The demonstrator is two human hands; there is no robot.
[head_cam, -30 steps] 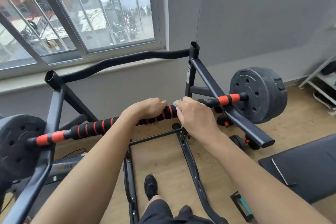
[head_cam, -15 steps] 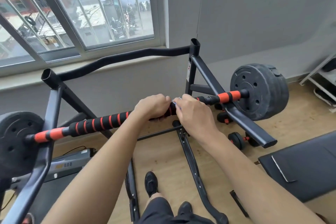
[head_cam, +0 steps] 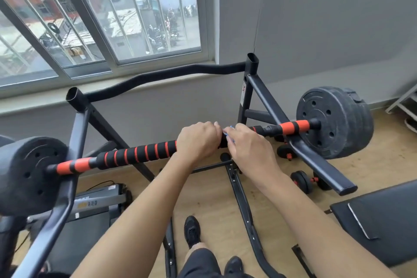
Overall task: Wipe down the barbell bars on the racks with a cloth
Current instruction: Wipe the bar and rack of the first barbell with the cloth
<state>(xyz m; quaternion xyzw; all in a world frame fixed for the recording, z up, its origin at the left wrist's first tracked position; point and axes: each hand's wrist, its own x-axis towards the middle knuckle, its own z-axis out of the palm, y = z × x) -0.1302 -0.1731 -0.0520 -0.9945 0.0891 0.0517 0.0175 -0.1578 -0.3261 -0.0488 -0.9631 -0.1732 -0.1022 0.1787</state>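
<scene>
Left grip (head_cam: 198,142) clasps the striped barbell bar (head_cam: 140,153) mid-span, likely steadying it on the rack (head_cam: 266,95); right grip (head_cam: 250,149), just beside, pinches a blue cloth (head_cam: 229,133) against it to wipe.

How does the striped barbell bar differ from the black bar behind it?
The barbell bar is straight, striped orange and black; the back bar is plain black and wavy. The left hand and the right hand, with a blue cloth, grip the barbell bar; nothing touches the back bar. Both span the rack.
</scene>
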